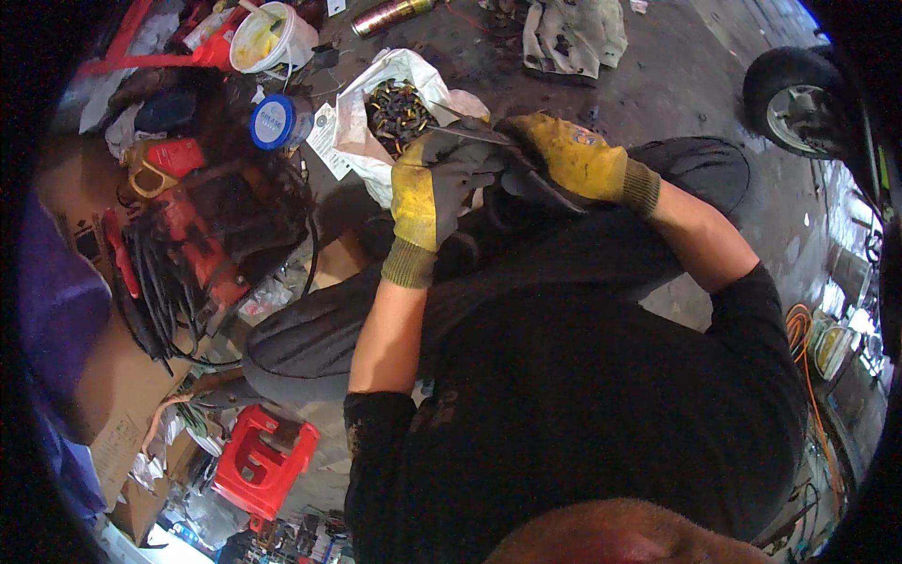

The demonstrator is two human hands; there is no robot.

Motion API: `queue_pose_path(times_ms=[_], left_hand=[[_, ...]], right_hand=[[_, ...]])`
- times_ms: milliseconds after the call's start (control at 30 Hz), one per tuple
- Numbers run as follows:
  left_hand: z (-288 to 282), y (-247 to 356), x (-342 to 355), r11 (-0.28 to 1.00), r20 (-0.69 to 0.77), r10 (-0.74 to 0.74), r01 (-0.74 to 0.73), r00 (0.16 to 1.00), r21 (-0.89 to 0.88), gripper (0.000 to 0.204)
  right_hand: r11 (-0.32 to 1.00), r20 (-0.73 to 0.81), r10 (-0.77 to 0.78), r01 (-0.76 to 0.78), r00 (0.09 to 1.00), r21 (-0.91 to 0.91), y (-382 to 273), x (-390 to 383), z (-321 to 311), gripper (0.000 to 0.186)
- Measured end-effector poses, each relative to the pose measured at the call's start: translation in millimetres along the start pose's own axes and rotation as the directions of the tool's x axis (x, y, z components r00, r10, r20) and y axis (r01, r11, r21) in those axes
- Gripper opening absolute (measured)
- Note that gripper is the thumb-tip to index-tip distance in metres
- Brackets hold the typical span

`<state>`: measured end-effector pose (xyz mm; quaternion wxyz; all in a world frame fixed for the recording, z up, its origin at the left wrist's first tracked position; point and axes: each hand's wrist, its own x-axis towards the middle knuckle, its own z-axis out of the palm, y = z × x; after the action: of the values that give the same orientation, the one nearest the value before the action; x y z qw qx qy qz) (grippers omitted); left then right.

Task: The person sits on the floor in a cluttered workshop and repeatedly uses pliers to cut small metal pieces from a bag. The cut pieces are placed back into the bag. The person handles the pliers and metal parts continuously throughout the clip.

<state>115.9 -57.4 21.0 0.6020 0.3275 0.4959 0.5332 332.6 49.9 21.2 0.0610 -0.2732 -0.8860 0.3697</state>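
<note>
Gripping a dark curved piece w/ both hands, upper ctr of frame, above the person's lap. L hand: yellow/grey work glove, clamped on the piece's left part; fingertips partly hidden, so exact hold unclear. R hand: matching glove, closed on the piece's upper right part, knuckles up. Hands near each other, piece spanning betw. them.

Just left of the piece, upper ctr: white bag, mouth open, w/ many small dark + yellowish bits inside. Printed sheet beside bag.

Upper left: blue-lidded tub; white bucket, yellow residue inside. Left side: red/black machine w/ dark cables. Lower left: red plastic stool, approx. on its side; cardboard nearby.

Top edge: gold-coloured cylinder, lying on floor; greyish cloth to its right. Upper right: wheel w/ black tyre. Right edge: orange cable, looped.
</note>
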Motion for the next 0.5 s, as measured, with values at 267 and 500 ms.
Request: queue_pose_path(times_ms=[267, 500], left_hand=[[14, 23, 12, 0.974, -0.058, -0.024, 0.036, 0.998, 0.222, 0.032], [18, 32, 39, 0.782, -0.005, 0.083, -0.062, 0.997, 0.621, 0.035]], right_hand=[[0.977, -0.071, 0.038, -0.052, 0.997, -0.208, -10, -11, -5, 0.052], [0.974, -0.138, 0.098, -0.124, 0.985, -0.191, -13, -15, -22, 0.053]])
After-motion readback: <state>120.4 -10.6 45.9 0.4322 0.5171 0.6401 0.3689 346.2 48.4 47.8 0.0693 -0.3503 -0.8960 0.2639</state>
